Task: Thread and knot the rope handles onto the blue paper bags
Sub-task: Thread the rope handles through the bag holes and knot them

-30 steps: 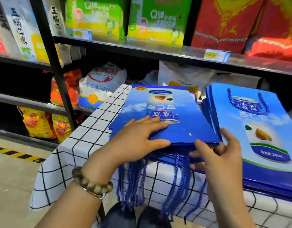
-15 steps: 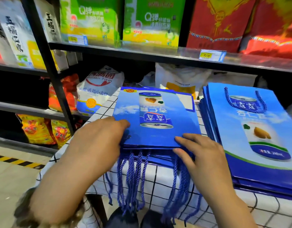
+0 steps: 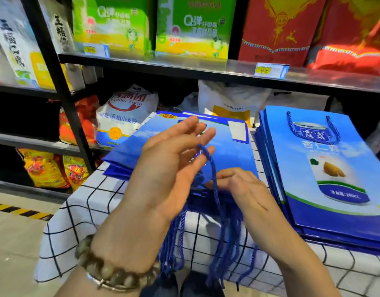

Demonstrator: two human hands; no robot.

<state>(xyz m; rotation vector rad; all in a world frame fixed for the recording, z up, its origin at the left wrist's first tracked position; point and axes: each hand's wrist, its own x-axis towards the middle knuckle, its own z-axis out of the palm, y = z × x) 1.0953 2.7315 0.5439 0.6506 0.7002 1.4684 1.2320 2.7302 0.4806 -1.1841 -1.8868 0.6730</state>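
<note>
Along the near edge of the checked-cloth desk [image 3: 82, 221], a stack of flat blue paper bags [image 3: 146, 144] lies mouth toward the person, so the loose blue ropes [image 3: 174, 243] hang free. The left hand [image 3: 169, 168] is raised, its fingers [image 3: 206, 133] spread wide, with one blue twisted rope handle [image 3: 212, 168] hooked over a fingertip to lift it clear. The right hand [image 3: 246, 189], curled, seems to pinch that rope at the top bag's mouth, probably steadying it for threading.

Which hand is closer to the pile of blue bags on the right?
Right. The right hand, pinching the rope, sits just left of the pile; the left hand is raised farther left.
</note>
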